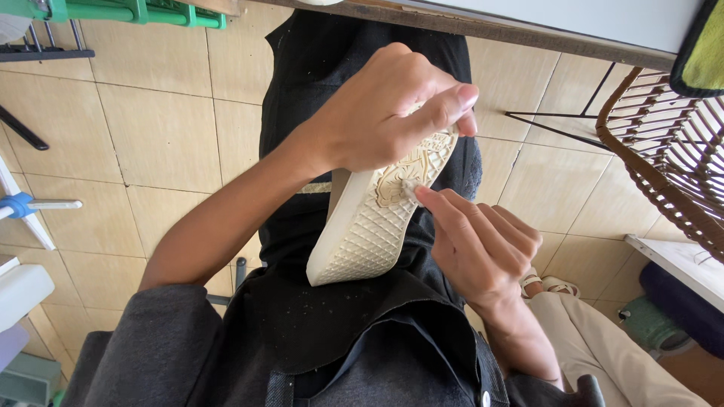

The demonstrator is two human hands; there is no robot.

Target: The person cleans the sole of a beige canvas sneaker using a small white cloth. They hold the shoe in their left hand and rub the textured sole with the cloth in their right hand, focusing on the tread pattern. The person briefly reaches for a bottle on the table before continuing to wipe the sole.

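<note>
A cream-coloured shoe (pixel 362 226) lies sole up over my lap, above a black apron (pixel 339 332) speckled with pale crumbs. The sole has a diamond grid at one end and a raised pattern near the other. My left hand (pixel 385 113) grips the far end of the shoe, thumb pressed along the sole's edge. My right hand (pixel 479 245) pinches a small whitish piece (pixel 409 188) between thumb and forefinger and presses it against the patterned part of the sole. What the piece is cannot be told.
Beige floor tiles (pixel 158 136) lie below. A brown wicker chair (pixel 664 151) stands at right, a table edge (pixel 528 34) runs along the top, and a green rack (pixel 136 11) sits at top left. A beige trouser leg (pixel 603 347) and sandalled foot (pixel 550 285) are at lower right.
</note>
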